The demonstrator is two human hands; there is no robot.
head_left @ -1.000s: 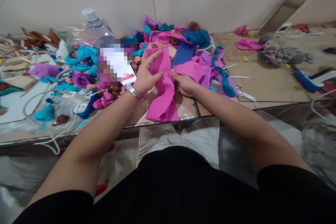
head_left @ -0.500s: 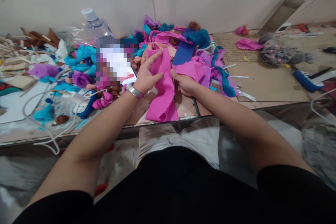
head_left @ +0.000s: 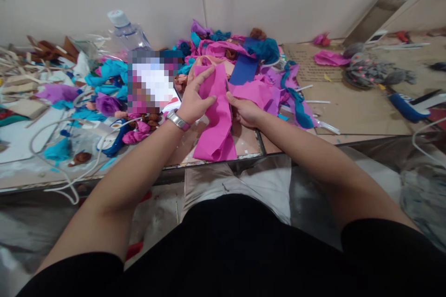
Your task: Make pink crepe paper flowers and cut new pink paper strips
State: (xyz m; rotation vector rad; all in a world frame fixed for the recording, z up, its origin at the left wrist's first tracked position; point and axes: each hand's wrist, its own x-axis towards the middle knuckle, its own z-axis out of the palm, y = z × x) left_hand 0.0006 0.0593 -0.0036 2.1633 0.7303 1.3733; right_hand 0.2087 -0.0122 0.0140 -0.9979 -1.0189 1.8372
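Observation:
A strip of bright pink crepe paper lies lengthwise before me, its near end loosely folded at the table's front edge. My left hand, with a metal-band watch at the wrist, rests on the strip's left side with fingers stretched and thumb apart. At the strip's right edge my right hand is closed, thumb on top and fingers curled underneath. A thin dark edge shows just above that thumb, but what the hand grips is mostly hidden. More pink paper lies just behind my right hand.
Left of the strip are a lit phone, a clear bottle, a white cable and crumpled coloured paper. On the right are a cardboard sheet, a grey fuzzy bundle and a blue-and-white tool. A wall stands behind.

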